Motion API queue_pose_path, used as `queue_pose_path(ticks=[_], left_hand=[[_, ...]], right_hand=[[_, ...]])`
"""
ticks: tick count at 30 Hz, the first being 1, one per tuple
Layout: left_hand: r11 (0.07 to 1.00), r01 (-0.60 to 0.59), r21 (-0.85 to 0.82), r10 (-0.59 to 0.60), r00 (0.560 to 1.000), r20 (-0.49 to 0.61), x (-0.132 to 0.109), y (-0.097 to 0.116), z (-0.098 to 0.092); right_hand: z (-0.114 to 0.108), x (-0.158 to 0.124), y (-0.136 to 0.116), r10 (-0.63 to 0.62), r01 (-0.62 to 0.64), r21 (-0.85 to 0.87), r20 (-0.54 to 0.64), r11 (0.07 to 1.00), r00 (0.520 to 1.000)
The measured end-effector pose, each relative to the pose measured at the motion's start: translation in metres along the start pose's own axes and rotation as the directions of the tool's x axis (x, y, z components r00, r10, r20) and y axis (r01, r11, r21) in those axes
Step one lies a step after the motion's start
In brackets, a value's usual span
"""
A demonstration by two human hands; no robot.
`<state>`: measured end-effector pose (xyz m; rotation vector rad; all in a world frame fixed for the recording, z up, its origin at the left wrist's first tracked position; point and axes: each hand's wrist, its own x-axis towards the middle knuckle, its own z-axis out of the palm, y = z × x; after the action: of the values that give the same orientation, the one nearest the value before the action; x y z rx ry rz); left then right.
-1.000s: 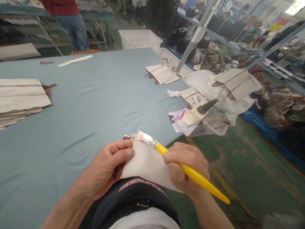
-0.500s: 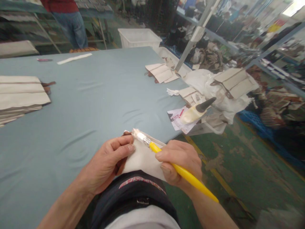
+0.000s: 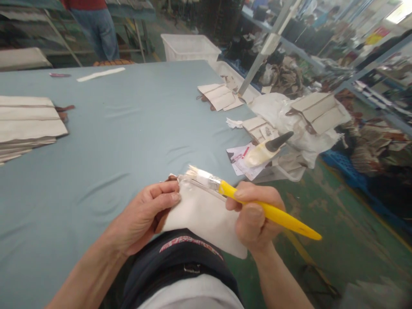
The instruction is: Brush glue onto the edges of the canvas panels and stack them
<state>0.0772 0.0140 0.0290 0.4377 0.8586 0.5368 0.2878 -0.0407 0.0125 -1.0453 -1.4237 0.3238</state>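
My left hand (image 3: 146,214) is closed on the left end of a cream fabric piece (image 3: 201,216), thumb on top; brown trim shows by its fingers. In my right hand (image 3: 259,212) is a paintbrush (image 3: 270,212) with a yellow handle, a metal ferrule and pale bristles. The bristles are over the top edge of the fabric piece, close to my left fingertips; whether they touch it I cannot tell. The piece hangs in front of my dark apron (image 3: 186,270), at the near edge of the blue-grey table (image 3: 106,150).
A stack of cream pieces with brown straps (image 3: 27,118) lies at left. Similar pieces (image 3: 220,96) lie at the far right edge, near a container with a dark-handled brush (image 3: 267,148). A white bin (image 3: 191,47) stands beyond the table. Across the aisle a person (image 3: 93,25) stands.
My right hand and the paintbrush have moved right and the brush has swung flatter. More of the cream fabric piece shows now. My left hand keeps its hold.
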Motion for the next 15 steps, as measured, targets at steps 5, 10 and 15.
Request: queue_pose_path(ticks=[5,10,15], left_hand=[[1.000,-0.002,0.002,0.002,1.000,0.017,0.0030,-0.0013,0.0001],[1.000,0.019,-0.019,-0.019,1.000,0.003,0.0071,-0.0006,-0.0025],[1.000,0.009,0.008,-0.009,1.000,-0.002,0.0098,0.0012,-0.0069]], right_hand=[[0.0028,0.0046,0.0041,-0.034,0.044,-0.051,0.174,0.998,0.984],[0.0025,0.0049,0.0063,0.018,-0.017,-0.028,0.032,0.999,0.999],[-0.0024,-0.0006,0.0050,-0.008,0.006,0.028,0.082,1.000,0.997]])
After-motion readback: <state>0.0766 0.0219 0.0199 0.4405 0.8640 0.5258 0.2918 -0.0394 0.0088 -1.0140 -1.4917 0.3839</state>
